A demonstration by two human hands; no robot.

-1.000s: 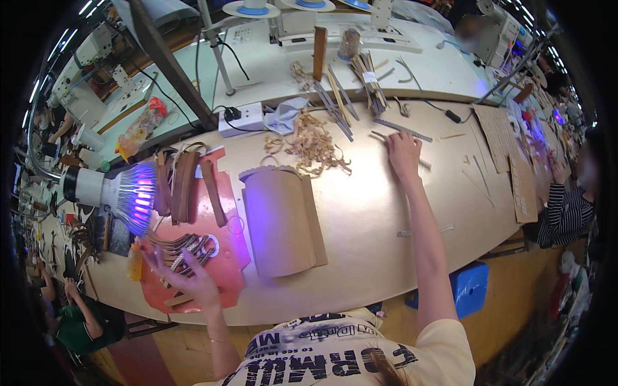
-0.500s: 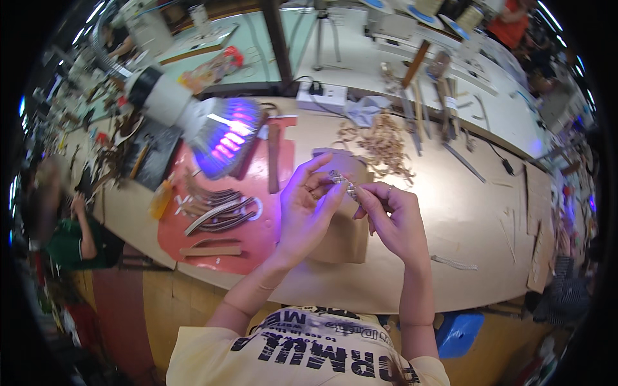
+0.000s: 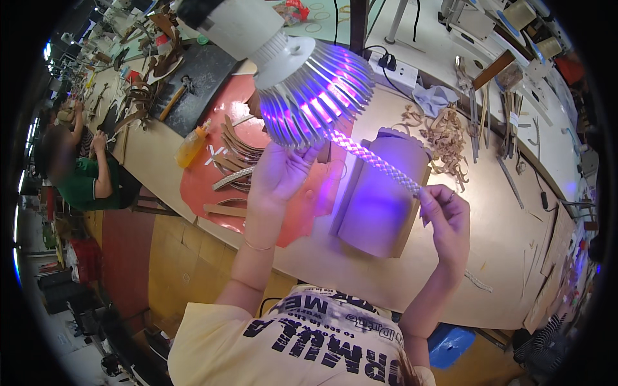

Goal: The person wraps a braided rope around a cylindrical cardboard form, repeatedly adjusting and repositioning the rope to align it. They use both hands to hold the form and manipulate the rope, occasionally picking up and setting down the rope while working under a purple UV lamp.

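Braided strip (image 3: 376, 164) stretched taut between both hands, raised under the glowing purple lamp (image 3: 302, 83), above the bench (image 3: 502, 251). Beneath it, curved cardboard form (image 3: 386, 199) and red mat (image 3: 212, 180) with cut leather pieces (image 3: 241, 151). Left hand (image 3: 280, 174) pinching one end close to the lamp head; right hand (image 3: 444, 215) pinching the other end, fingers closed on it. Looks like a check of the weave under the light; calls for steady tension and slow sliding along its length.
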